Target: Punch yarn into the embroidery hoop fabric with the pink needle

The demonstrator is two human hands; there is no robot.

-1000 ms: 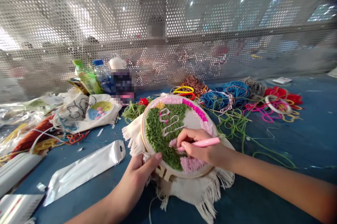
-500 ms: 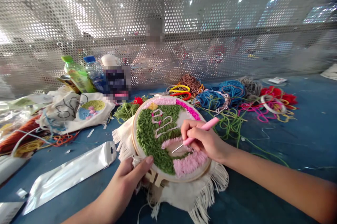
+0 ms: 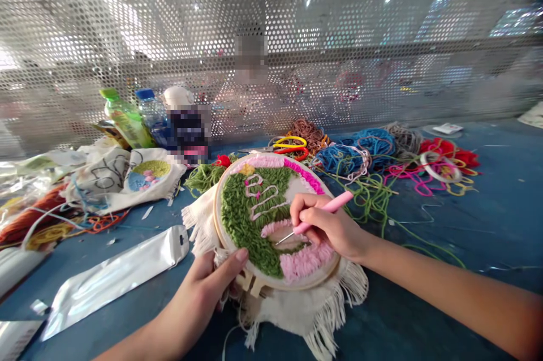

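Note:
In the head view, an embroidery hoop (image 3: 217, 211) with fringed cream fabric (image 3: 292, 316) is tilted toward me. Green yarn (image 3: 237, 225) and pink yarn loops (image 3: 303, 263) cover much of its face, with a bare patch near the lower middle. My left hand (image 3: 212, 282) grips the hoop's lower left rim, thumb on top and the other fingers hidden beneath. My right hand (image 3: 326, 225) is closed round a pink punch needle (image 3: 335, 202), whose metal tip points down-left at the bare patch. I cannot tell whether the tip touches the fabric.
Scissors (image 3: 292, 145) lie behind the hoop near blue yarn (image 3: 360, 149) and tangled green strands. A silver pouch (image 3: 119, 276) is at left, below another stitched piece (image 3: 148, 174). Bottles (image 3: 127, 120) stand before a perforated metal screen (image 3: 297, 84).
Very little differs. The needle tip has shifted slightly left, and both hands keep their grips on the hoop and the punch needle.

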